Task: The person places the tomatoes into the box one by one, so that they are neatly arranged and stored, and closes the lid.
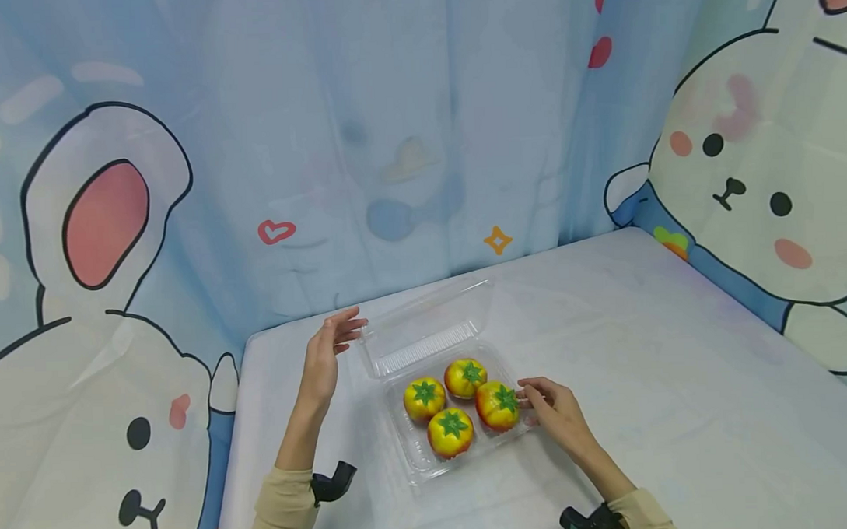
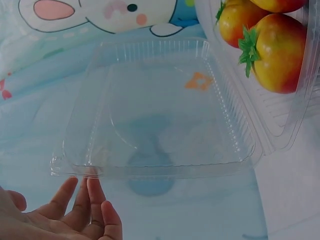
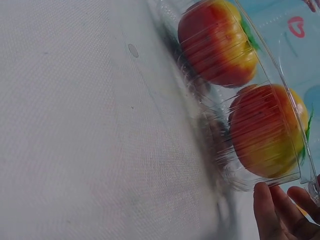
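Note:
A clear plastic clamshell box lies unfolded, its tray [image 1: 420, 468] holding several yellow-red, tomato-like fruits [image 1: 450, 432] with green star-shaped tops. Behind the tray, the raised lid [image 2: 160, 107] leans back. My left hand [image 1: 323, 360] is at the lid's left edge; its extended fingertips [image 2: 95, 192] touch or nearly touch the rim. At the tray's right side is my right hand [image 1: 558, 411], with slightly bent fingers against the outer corner. The right wrist view shows a fingertip [image 3: 262, 197] at the clear wall, below two fruits [image 3: 267, 131]; part of that hand is cut off.
A white cloth covers the table [image 1: 665, 349] under the box. Behind it hangs a blue curtain [image 1: 419, 124] printed with cartoon rabbits, close to the lid. A black wrist camera [image 1: 333, 483] sits on each sleeve.

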{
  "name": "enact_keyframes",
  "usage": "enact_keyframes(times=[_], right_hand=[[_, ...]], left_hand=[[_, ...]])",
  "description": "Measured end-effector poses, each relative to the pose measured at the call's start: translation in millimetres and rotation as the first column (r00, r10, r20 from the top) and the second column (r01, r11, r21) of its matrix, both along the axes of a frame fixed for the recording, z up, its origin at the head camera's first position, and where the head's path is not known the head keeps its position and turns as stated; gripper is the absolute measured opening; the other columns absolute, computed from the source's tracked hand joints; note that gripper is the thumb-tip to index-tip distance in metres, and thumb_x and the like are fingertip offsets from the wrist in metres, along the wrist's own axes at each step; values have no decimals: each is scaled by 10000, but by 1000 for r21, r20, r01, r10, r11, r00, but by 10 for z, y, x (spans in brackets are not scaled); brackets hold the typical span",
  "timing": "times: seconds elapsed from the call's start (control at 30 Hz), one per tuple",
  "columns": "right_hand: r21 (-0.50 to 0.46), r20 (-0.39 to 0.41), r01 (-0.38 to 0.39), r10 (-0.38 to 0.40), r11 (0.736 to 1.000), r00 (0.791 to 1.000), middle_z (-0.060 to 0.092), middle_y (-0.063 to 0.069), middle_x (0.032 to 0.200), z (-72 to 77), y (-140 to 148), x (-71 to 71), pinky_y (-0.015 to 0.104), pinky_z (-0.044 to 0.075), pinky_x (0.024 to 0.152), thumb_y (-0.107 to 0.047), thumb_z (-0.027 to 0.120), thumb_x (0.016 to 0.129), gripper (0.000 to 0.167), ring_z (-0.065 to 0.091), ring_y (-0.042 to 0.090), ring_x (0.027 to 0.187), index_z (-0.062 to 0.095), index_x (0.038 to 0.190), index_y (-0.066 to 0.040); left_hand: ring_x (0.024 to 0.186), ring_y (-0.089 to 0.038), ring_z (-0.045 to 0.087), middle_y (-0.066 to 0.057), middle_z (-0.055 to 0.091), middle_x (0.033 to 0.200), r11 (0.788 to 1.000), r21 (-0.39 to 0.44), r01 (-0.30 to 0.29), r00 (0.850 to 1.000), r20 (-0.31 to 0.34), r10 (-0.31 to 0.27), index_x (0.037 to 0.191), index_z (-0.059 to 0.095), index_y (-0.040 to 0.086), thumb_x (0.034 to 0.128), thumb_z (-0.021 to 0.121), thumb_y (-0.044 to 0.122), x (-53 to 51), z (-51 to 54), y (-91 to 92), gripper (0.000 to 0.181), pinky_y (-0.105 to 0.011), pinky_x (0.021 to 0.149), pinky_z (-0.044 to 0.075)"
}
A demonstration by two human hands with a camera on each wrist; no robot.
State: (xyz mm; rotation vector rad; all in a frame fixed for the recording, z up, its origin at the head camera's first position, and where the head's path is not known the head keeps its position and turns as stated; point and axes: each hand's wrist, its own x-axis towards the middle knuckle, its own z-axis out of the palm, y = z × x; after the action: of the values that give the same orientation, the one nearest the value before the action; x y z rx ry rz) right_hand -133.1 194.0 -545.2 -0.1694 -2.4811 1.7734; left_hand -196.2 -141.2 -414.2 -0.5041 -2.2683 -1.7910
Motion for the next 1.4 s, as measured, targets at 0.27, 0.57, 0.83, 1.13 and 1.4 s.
enact_keyframes(times=[0.27, 0.57, 0.83, 1.13, 1.4], right_hand=[[23, -20, -5, 5, 1000, 1000, 672, 208, 1047, -22, 9, -10, 262, 567, 624, -125, 580, 983, 289, 686, 269, 860, 621, 1182, 80], [38, 6, -15, 15, 999, 1000, 667, 190, 1035, 28, 16, -40, 282, 576, 644, -116, 663, 935, 322, 668, 249, 840, 616, 1198, 65], [15, 30, -10, 9, 1000, 999, 669, 195, 1053, 47, 7, -34, 290, 582, 669, -147, 704, 914, 388, 678, 267, 884, 601, 1223, 64], [32, 46, -15, 14, 999, 999, 675, 179, 1070, 10, -13, -15, 269, 571, 668, -265, 746, 885, 483, 687, 238, 885, 605, 1235, 37], [42, 68, -2, -1, 999, 998, 669, 169, 1070, -44, -30, 12, 259, 568, 668, -304, 748, 879, 498, 678, 242, 887, 612, 1232, 20]], left_hand=[[1112, -367, 575, -214, 645, 1230, 1000, 30, 1, 1000, -10, -1, 1302, 580, -32, 1094, 211, 293, 2, -2, 22, 534, -479, 952, 400], [1171, -365, 554, -213, 628, 1252, 999, 42, 0, 999, -33, 1, 1300, 576, -34, 1092, 222, 279, -16, -16, 43, 516, -513, 979, 397], [1203, -392, 526, -213, 615, 1270, 1000, 29, 6, 1000, -31, -5, 1318, 561, -32, 1089, 220, 286, -8, -45, 58, 520, -534, 998, 387], [1201, -366, 529, -210, 619, 1264, 1000, 25, 11, 999, -35, -10, 1317, 563, -29, 1092, 216, 280, 25, -53, 68, 517, -541, 996, 385], [1197, -355, 534, -210, 621, 1258, 998, 49, 26, 1000, -14, -26, 1308, 567, -31, 1092, 225, 293, 70, -76, 71, 518, -543, 1006, 379]])
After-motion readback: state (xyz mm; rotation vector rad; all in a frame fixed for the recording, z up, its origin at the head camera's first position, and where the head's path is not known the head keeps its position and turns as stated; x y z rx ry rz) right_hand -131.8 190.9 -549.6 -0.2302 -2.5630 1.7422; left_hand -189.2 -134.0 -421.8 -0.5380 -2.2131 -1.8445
